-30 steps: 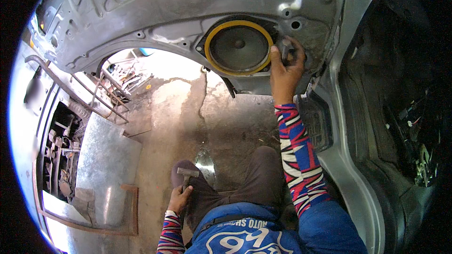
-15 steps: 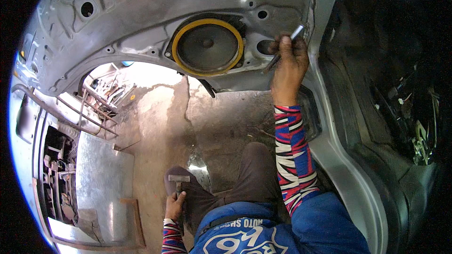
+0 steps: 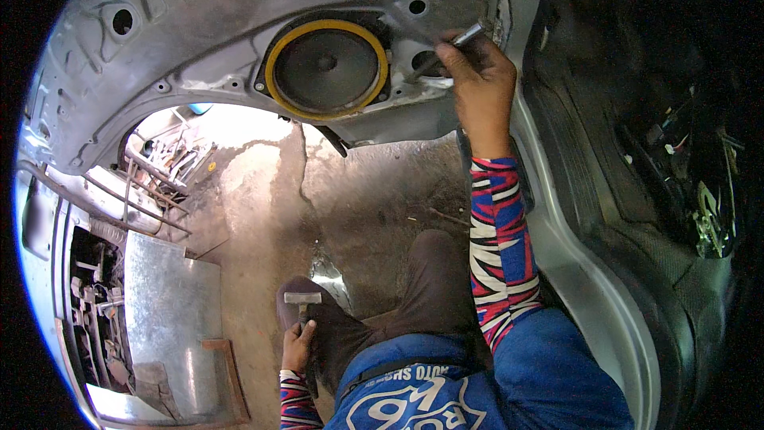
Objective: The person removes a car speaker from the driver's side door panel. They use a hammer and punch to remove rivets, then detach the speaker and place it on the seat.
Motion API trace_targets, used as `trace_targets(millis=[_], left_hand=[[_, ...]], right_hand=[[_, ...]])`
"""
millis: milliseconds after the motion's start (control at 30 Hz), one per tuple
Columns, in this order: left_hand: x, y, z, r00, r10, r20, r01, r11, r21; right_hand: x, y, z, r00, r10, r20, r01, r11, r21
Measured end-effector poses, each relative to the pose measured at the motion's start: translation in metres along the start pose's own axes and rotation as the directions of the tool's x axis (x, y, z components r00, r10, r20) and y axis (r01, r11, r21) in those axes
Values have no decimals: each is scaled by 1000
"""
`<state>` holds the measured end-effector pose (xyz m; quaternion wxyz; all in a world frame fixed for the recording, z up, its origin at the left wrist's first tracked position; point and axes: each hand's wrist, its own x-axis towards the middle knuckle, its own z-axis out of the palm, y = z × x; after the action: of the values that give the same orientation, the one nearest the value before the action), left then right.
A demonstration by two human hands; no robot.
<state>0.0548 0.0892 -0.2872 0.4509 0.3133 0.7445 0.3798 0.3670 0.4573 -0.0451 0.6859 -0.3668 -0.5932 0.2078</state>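
My right hand (image 3: 485, 87) is raised to the inner panel of a grey car door (image 3: 231, 52), near its right edge. It grips a slim metal bar (image 3: 469, 33) with a shiny silver end pointing up and right. The bar's darker end slants down and left, by a round hole (image 3: 427, 62) in the panel. Whether it touches the metal, I cannot tell. Low by my left knee, my left hand (image 3: 298, 344) is closed around the handle of a hammer (image 3: 303, 299), its head upward. Left of my right hand, a round speaker (image 3: 326, 68) with a yellow rim is set in the door.
To the right runs the grey door sill (image 3: 573, 247), with a dark car interior (image 3: 605, 159) beyond it. Left on the concrete floor (image 3: 255, 223) lies a shiny metal sheet (image 3: 171, 295). Metal racks with scrap pieces (image 3: 171, 167) stand behind, seen below the door.
The view has shifted slightly, so the door sits a bit further up and left. My right hand has turned, and the bar now leans flatter. The hammer stays at my knee.
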Motion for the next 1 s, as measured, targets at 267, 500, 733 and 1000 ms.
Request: trace_targets(millis=[267, 500, 733, 1000], left_hand=[[-2, 10, 7, 997, -73, 32, 74, 997, -19], [0, 0, 0, 997, -68, -21, 68, 998, -7], [5, 60, 4, 985, 173, -28, -172, 985, 11], [-10, 244, 7, 943, 310, 118, -321, 943, 86]], right_hand=[[-9, 14, 19, 998, -30, 48, 24, 991, 130], [-13, 29, 28, 999, -43, 25, 40, 991, 129], [-14, 17, 29, 991, -133, 13, 133, 991, -10], [-17, 19, 25, 993, -116, 29, 116, 993, 9]])
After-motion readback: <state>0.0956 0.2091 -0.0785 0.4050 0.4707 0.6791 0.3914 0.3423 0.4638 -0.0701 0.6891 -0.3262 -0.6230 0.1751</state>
